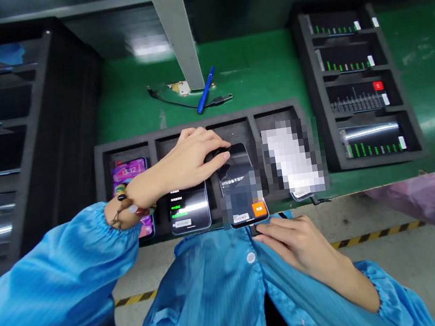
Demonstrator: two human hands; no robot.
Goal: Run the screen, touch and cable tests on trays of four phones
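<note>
A black foam tray (199, 124) with four compartments holds a row of phones. My left hand (200, 154) rests over the second and third compartments, its fingertips at the top edge of the third phone (234, 166), which shows an orange box. Below that phone, my right hand (288, 236) pinches a small black plug (254, 230) at its bottom edge. A phone with green text (189, 210) lies under my left wrist. The purple-screen phone (139, 166) is at the far left, and a blurred white-screen phone (294, 160) with a black cable (320, 201) is at the right.
Behind the tray, a blue pen (205, 90) lies across a black cable (176, 102), beside a grey metal post (179, 33). Stacked black trays (72, 108) stand at left. Another tray of phones (320, 116) sits at right. A purple sleeve or cloth (434, 205) shows at the right edge.
</note>
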